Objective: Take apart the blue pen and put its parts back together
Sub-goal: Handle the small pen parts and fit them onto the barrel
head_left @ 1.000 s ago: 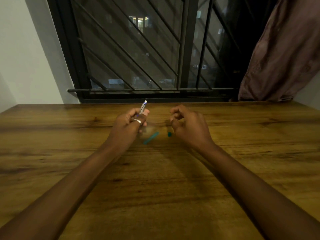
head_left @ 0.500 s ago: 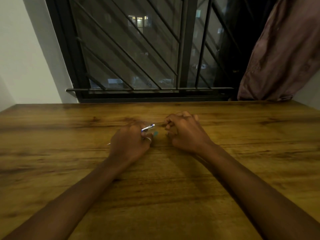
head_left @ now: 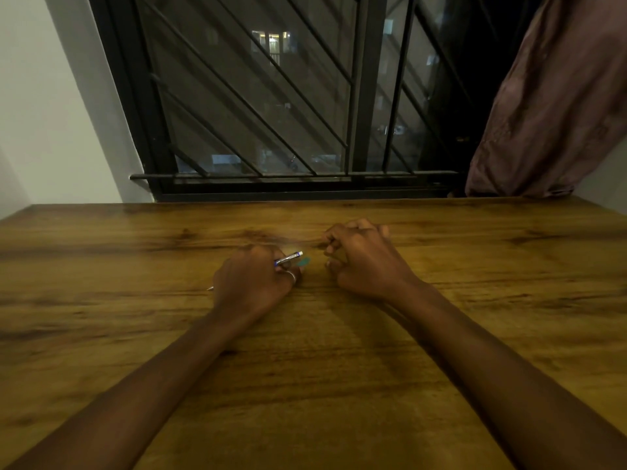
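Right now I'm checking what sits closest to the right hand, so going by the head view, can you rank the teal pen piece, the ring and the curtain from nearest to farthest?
From the right hand:
1. Teal pen piece, on the table just to its left, in the gap between the hands.
2. Ring, on a finger of the left hand, slightly farther left.
3. Curtain, far back, hanging at the window's right.

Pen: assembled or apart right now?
Apart. The left hand grips the pen, and a teal piece lies separate on the wooden table beside it. What the curled right hand holds, cannot tell.
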